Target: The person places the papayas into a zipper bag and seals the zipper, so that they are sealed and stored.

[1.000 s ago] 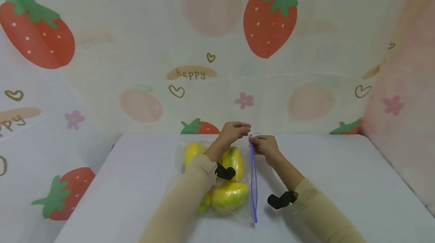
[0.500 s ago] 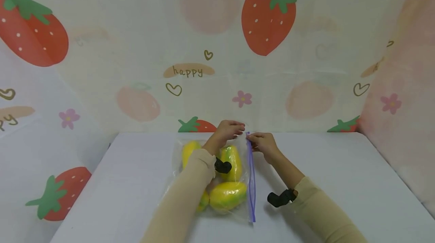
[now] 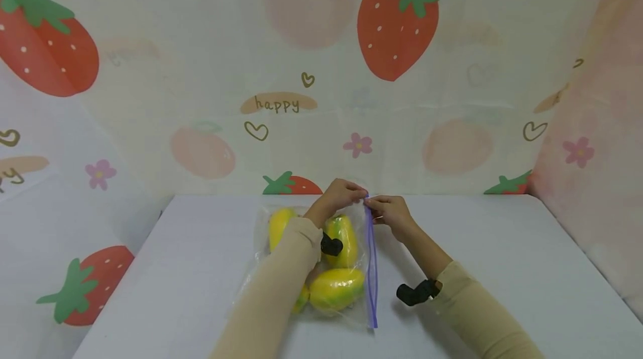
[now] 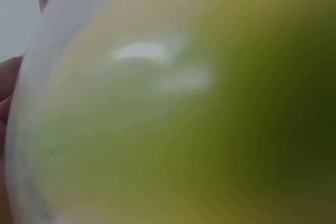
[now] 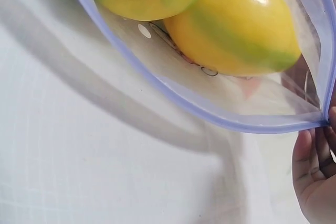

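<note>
A clear zip-lock bag (image 3: 317, 321) with a purple zip strip (image 3: 372, 281) lies on the table, holding several yellow-green, mango-like fruits (image 3: 336, 290). At the far end of the strip my left hand (image 3: 337, 196) pinches the bag's corner with its fingertips. Just to its right, my right hand (image 3: 394, 215) pinches the same end of the strip between thumb and fingers. In the right wrist view the zip edges (image 5: 220, 124) part widely, and they meet at the right hand's fingers (image 5: 304, 156). A blurred fruit seen through plastic (image 4: 157, 129) fills most of the left wrist view.
A white table (image 3: 477, 303) lies under the bag. Behind it hangs a patterned cloth backdrop (image 3: 301, 52) with strawberries, flowers and hearts. My left forearm (image 3: 271, 292) crosses over the bag and hides part of the fruit.
My left hand has moved slightly right, and its fingertips have come from beside the strip onto the bag's far corner. The right hand keeps its pinch. The head view has shifted slightly.
</note>
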The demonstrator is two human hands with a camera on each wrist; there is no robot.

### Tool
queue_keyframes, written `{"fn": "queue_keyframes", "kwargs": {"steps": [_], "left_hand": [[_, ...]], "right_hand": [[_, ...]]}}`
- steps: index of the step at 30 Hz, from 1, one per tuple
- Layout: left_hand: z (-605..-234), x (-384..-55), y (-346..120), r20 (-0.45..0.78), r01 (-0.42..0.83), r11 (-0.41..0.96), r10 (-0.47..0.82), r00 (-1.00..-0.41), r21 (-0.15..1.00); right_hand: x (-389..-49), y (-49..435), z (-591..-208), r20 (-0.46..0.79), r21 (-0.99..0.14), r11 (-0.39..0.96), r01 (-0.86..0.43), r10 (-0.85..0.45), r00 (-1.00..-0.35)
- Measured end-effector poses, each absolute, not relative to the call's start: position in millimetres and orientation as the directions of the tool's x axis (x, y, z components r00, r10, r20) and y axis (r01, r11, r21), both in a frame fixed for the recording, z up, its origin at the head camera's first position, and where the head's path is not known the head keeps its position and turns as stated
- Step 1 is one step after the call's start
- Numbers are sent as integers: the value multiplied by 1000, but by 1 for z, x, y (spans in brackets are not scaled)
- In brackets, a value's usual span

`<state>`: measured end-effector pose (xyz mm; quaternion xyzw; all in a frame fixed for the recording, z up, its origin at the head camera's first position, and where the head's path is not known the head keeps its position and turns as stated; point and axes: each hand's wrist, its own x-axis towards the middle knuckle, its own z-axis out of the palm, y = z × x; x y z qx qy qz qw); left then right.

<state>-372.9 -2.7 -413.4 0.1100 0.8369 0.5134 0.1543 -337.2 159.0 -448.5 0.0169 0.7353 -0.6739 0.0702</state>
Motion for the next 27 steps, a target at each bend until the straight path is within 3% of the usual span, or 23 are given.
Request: {"fn": "queue_keyframes", "kwargs": {"steps": [18, 27], "left_hand": [[-422, -371, -4, -94, 92, 493, 339, -936, 865], [-419, -365, 0, 13, 200, 510, 346, -938, 837]], "right_hand": [[-334, 151, -450, -107, -981, 160, 108, 18, -994], [-330, 145, -447, -71, -974, 208, 89, 91, -993]]}}
